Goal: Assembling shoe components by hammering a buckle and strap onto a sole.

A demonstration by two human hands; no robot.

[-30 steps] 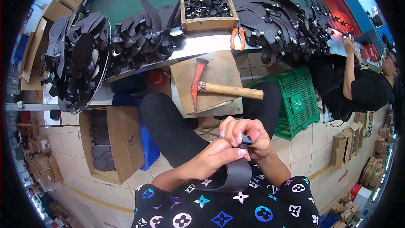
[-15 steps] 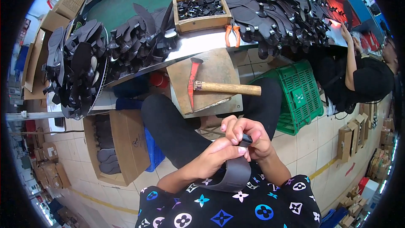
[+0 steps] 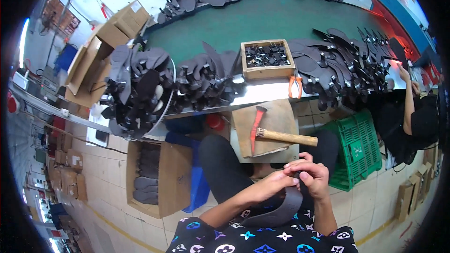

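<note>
In my lap, a dark grey, curved shoe sole with a heel (image 3: 277, 212) is held between both hands. My left hand (image 3: 274, 185) is closed around its heel end, fingers pressed together. My right hand (image 3: 315, 178) is closed at the same end, thumb and fingers meeting my left fingertips; a small dark part there is mostly hidden. Beyond my hands, a hammer with a red head and wooden handle (image 3: 286, 137) lies on a worn board (image 3: 243, 121) over a low stand between my knees.
A wooden box (image 3: 267, 72) of small black pieces and orange-handled pliers (image 3: 295, 87) sit at the bench's near edge, among piled heeled soles (image 3: 199, 77). A green crate (image 3: 358, 147) stands right, a cardboard box (image 3: 176, 178) of soles left. Another person's arm (image 3: 409, 103) reaches in at far right.
The view has swung up and left, so the bench sits lower and further right and more of its far side shows. Both hands still grip the sole, with fingers slightly shifted.
</note>
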